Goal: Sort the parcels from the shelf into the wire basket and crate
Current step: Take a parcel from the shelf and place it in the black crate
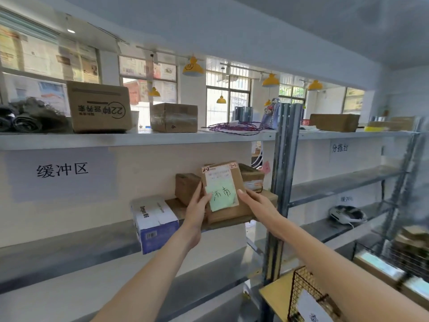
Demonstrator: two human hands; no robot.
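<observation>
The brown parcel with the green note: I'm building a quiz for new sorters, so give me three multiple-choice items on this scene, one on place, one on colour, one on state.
1. Where is the brown parcel?
A. in the wire basket
B. at the middle shelf
C. on the top shelf

2. What colour is the handwritten note on it?
A. green
B. pink
C. white

3. How is the parcel held?
A. by one hand
B. between both hands
C. by no hand

Answers:
1 B: it stands at the middle shelf, among other boxes.
2 A: the note is pale green.
3 B: the left hand and the right hand press its two sides.
</observation>
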